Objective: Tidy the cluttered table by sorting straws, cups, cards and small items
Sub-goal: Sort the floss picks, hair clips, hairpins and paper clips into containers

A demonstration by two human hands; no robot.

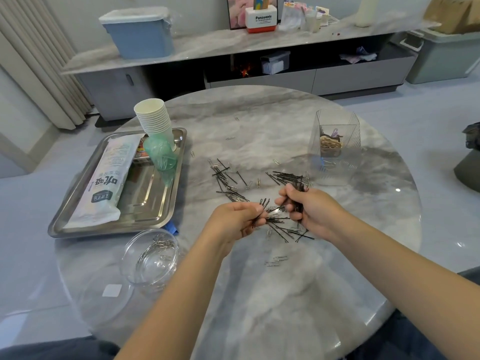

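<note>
Black hairpins (pixel 228 178) and silver paper clips (pixel 275 261) lie scattered across the middle of the round marble table (pixel 259 120). My left hand (pixel 239 219) pinches a small bunch of hairpins between thumb and fingers. My right hand (pixel 309 206) grips a thicker bundle of hairpins, just right of the left hand, above a loose heap of pins. A clear glass bowl (pixel 150 258) with paper clips stands at the near left. A steel tray (pixel 155 203) at the left holds a pack of straws (pixel 109 183), stacked paper cups (pixel 153 118) and a green bag.
A clear square container (pixel 335 136) with hair ties and clips stands at the table's right. A flat clear lid (pixel 109 294) lies near the front left edge. A low cabinet with a blue bin (pixel 140 35) runs along the far wall.
</note>
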